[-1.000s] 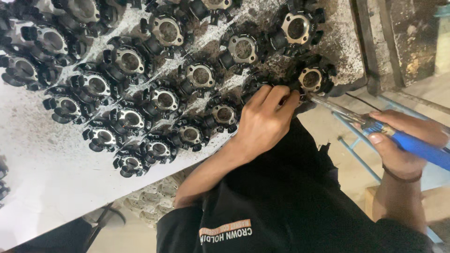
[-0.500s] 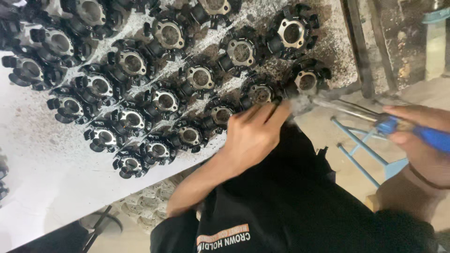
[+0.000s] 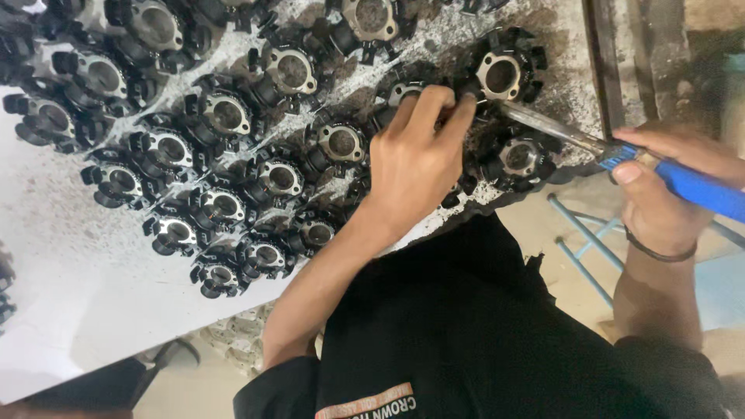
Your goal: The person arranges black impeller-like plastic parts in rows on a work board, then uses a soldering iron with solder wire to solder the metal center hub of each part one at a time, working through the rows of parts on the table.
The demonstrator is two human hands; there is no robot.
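Note:
Several black ribbed parts with grey metal flanged bores lie in rows on a white table (image 3: 70, 295). My left hand (image 3: 415, 167) rests over one black part (image 3: 397, 93) near the table's right end, fingers bent together and gripping its top. My right hand (image 3: 660, 194) holds a blue-handled screwdriver (image 3: 698, 190). Its steel shaft (image 3: 543, 124) slants up and left, and the tip reaches a neighbouring part (image 3: 500, 74) just right of my left fingertips. Another part (image 3: 518, 159) sits below the shaft.
Dark grit covers the table around the parts. A dark metal rail (image 3: 609, 62) runs along the table's right edge. A light blue stool frame (image 3: 578, 248) stands on the floor to the right. Pale castings (image 3: 233, 341) lie under the table.
My left hand has moved from the parts at the table's front edge to a part farther in. The screwdriver tip has followed it to the part beside my fingers.

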